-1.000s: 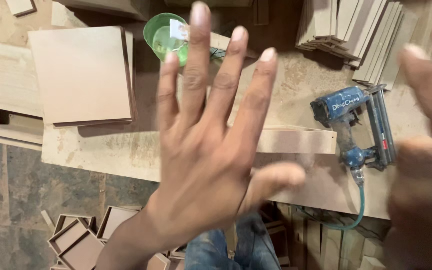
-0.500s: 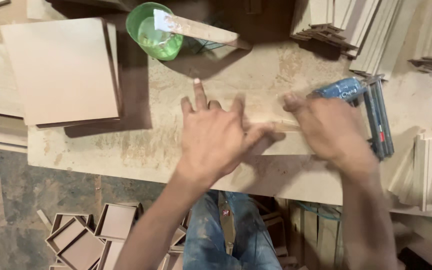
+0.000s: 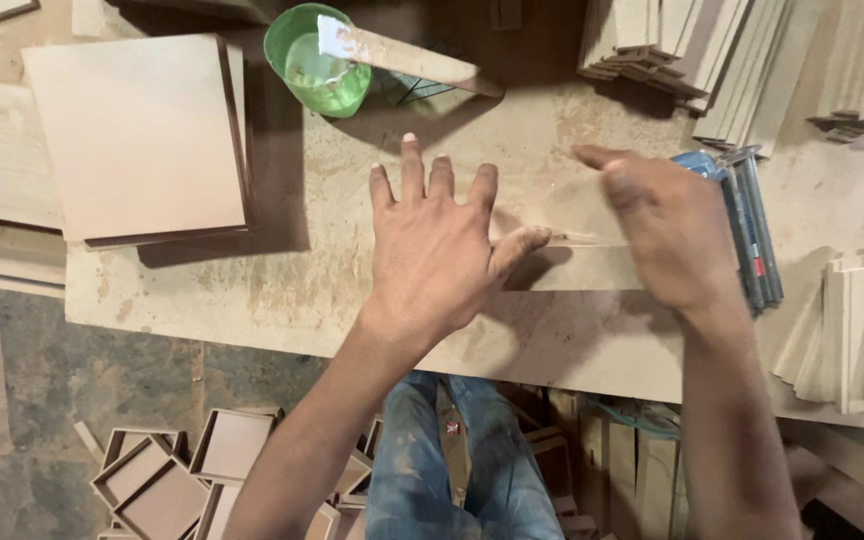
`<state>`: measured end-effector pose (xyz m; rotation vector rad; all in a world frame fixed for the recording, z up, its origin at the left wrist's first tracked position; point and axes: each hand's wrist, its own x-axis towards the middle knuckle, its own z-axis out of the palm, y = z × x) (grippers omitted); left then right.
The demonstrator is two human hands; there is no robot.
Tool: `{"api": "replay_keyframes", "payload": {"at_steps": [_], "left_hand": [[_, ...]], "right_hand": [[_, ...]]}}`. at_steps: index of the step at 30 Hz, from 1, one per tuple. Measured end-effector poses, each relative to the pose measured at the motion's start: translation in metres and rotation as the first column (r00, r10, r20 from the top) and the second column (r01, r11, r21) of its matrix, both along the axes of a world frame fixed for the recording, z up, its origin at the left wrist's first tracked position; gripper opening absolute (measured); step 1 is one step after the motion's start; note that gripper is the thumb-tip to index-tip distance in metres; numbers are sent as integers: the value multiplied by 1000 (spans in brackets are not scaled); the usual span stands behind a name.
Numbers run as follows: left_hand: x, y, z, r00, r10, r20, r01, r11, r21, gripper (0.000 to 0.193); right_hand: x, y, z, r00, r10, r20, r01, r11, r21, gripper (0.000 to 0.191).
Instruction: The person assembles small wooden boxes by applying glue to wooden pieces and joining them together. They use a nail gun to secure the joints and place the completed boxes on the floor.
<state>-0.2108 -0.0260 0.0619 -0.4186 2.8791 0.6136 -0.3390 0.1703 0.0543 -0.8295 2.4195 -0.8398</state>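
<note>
My left hand [image 3: 442,245] lies flat, palm down, fingers spread, on the dusty wooden workbench [image 3: 282,290]. Its thumb touches the left end of a thin pale wooden strip [image 3: 577,262] lying across the bench. My right hand [image 3: 657,225] hovers over the right part of that strip, fingers loosely curled and blurred; whether it touches the strip is unclear. A blue nail gun [image 3: 742,225] lies just behind and right of my right hand, partly hidden by it.
A green plastic cup [image 3: 314,62] with a flat wooden stick [image 3: 407,57] across it stands at the back. Square boards [image 3: 137,135] are stacked at left, wood strips [image 3: 742,55] at back right and right [image 3: 857,325]. Small wooden trays [image 3: 177,475] lie on the floor.
Both hands came down from in front of the camera onto the bench. The left hand now lies flat by the strip; the right hand has drawn slightly right along it.
</note>
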Motion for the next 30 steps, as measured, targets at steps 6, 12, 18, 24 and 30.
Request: {"api": "replay_keyframes", "payload": {"at_steps": [6,12,18,24,30], "left_hand": [[18,-15,-9,994,12,-108,11,979,204,73],[32,-39,-38,920,280,-275,23,661,750,54],[47,-36,-42,877,333,-347,110,563,819,55],[50,-27,-43,844,375,-383,179,477,861,55],[49,-2,-61,782,493,-381,184,402,897,58]], "right_hand": [[-11,32,-11,965,2,262,141,840,-525,88],[-8,52,-57,779,103,618,406,668,-624,100],[11,70,-89,772,241,588,484,377,-790,102],[41,62,-98,915,-20,402,382,357,-853,98],[48,54,-106,895,-194,401,445,397,-803,94]]}}
